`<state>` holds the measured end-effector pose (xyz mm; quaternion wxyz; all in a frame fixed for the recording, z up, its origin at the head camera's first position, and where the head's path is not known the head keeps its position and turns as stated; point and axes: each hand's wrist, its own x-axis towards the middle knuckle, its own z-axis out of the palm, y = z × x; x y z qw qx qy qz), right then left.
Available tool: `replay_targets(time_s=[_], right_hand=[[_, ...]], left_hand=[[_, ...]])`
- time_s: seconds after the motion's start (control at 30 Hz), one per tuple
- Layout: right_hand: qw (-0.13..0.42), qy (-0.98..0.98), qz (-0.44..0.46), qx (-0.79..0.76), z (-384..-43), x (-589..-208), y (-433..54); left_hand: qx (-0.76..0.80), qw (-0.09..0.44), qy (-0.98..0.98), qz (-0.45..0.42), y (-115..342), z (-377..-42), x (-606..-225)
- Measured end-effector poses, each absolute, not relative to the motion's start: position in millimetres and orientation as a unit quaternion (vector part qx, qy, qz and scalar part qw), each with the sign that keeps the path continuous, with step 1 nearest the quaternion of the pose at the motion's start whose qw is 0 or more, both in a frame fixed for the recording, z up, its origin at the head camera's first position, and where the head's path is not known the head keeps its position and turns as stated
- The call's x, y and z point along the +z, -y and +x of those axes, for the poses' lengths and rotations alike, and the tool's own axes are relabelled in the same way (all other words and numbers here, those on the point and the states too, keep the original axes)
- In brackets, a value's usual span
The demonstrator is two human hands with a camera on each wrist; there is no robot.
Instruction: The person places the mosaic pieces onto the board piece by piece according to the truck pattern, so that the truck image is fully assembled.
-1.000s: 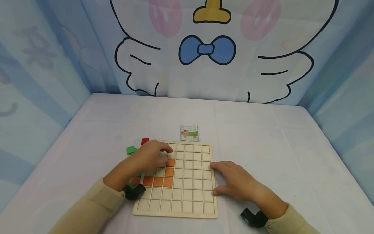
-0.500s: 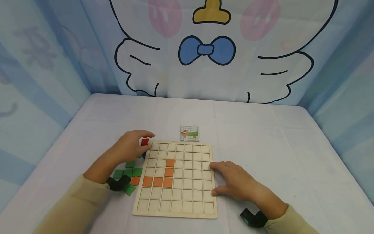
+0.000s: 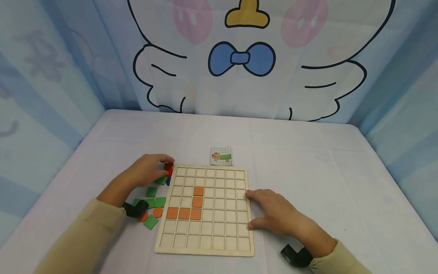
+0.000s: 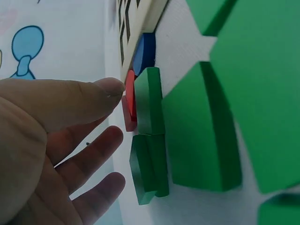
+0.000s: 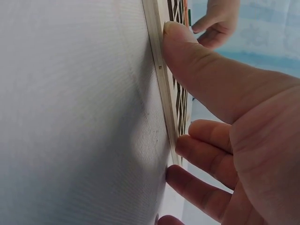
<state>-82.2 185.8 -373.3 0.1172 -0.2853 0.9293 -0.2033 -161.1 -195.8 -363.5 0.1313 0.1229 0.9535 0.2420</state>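
Observation:
My left hand (image 3: 146,170) is at the upper left corner of a wooden grid board (image 3: 226,228). Its thumb and index finger are parted around red pieces (image 3: 169,172); in the left wrist view the thumb tip lies against or just beside a red piece (image 4: 131,93), which I cannot tell apart. Close by are green tiles (image 4: 149,101) and a blue piece (image 4: 145,52). My right hand (image 3: 277,211) rests its thumb and fingertips on the board's right edge. Several orange square tiles (image 3: 197,202) sit in the board's cells, in a column and a row.
Loose green squares (image 3: 151,192) and orange round pieces (image 3: 157,212) lie left of the board. A small picture card (image 3: 221,156) with a gridded pattern lies beyond its far edge. The white-covered table (image 3: 308,160) meets a patterned curtain (image 3: 241,91) behind.
My left hand has left the orange tiles on the board and moved left to the red pieces, uncovering the tiles. My right hand has stayed at the board's edge.

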Motion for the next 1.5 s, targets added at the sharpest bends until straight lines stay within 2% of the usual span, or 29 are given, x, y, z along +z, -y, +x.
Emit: replay_targets(time_s=[0.5, 0.83, 1.17, 1.5], right_hand=[[0.108, -0.931, -0.288, -0.198, -81.6, -373.8, -185.6], [0.104, -0.931, -0.286, -0.2, -81.2, -374.2, -185.9], [0.102, -0.931, -0.287, -0.201, -81.1, -375.1, -186.4], [0.103, -0.933, -0.283, -0.2, -81.0, -375.7, -185.8]], left_hand=[[0.191, 0.132, -0.966, 0.115, 200.0, -160.4, -368.5], [0.199, 0.116, -0.966, 0.118, 203.7, -161.5, -366.3], [0.218, 0.123, -0.96, 0.124, 203.7, -165.9, -370.5], [0.23, 0.128, -0.96, 0.093, 207.5, -167.2, -369.7]])
